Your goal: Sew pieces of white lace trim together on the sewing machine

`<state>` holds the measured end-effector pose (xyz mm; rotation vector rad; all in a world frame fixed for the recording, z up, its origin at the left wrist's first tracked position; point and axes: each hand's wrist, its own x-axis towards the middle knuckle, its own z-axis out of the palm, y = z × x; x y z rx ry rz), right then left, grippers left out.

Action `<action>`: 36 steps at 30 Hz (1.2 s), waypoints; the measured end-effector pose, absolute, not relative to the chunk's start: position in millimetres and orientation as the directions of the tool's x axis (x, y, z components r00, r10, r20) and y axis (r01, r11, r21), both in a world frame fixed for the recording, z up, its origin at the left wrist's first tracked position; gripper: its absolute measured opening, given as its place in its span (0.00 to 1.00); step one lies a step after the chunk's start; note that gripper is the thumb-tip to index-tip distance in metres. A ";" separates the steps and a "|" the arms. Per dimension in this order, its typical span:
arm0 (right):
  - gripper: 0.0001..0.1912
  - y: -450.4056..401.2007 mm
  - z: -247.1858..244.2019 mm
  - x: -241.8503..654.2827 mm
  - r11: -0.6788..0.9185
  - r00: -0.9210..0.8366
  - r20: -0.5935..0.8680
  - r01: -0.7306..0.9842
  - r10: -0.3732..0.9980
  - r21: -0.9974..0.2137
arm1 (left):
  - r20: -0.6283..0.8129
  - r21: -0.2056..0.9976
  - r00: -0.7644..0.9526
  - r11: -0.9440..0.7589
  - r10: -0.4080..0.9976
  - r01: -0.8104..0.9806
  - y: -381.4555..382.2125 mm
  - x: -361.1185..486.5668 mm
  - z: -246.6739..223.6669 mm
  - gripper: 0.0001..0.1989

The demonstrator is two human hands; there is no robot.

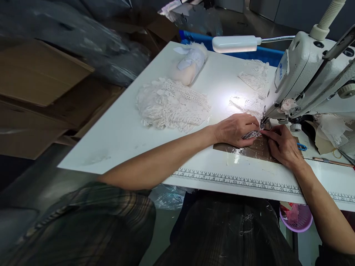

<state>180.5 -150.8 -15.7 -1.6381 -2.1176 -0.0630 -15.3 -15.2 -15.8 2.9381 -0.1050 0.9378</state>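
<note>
Both hands are close together at the needle of a white sewing machine [294, 70]. My left hand [237, 130] is closed on a piece of white lace [252, 135], just left of the presser foot. Right of the needle, my right hand [284, 145] has thumb and fingers pinched together at the lace's edge. Under the hands lies a brown plate [235, 149] on the white table [124, 142]. More lace [249, 103] spreads behind the needle, lit by the lamp.
A lace pile [172, 105] and a wrapped bundle [191, 62] lie on the left. A white lamp [235, 44] hangs over the back edge. Blue clip [301, 146], fabric scraps [332, 129] and a stick tool [331, 161] are at right. Below hangs a purple basket [302, 221]; boxes [41, 74] stand left.
</note>
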 end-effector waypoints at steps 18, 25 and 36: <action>0.19 -152.2 -20.7 180.9 0.335 -0.228 0.415 0.919 0.881 -0.208 | 0.529 -0.071 0.842 -0.994 -0.103 -0.077 -15.3 -14.4 -15.6 0.11; 0.20 -152.5 -21.9 181.7 0.321 -0.211 0.395 0.917 0.894 -0.238 | 0.485 -0.103 0.869 -0.993 -0.097 -0.053 -16.3 -14.8 -15.0 0.10; 0.19 -153.5 -19.8 181.2 0.291 -0.192 0.347 0.920 0.918 -0.262 | 0.517 -0.231 0.856 -0.966 -0.017 0.120 -20.3 -14.6 -10.7 0.17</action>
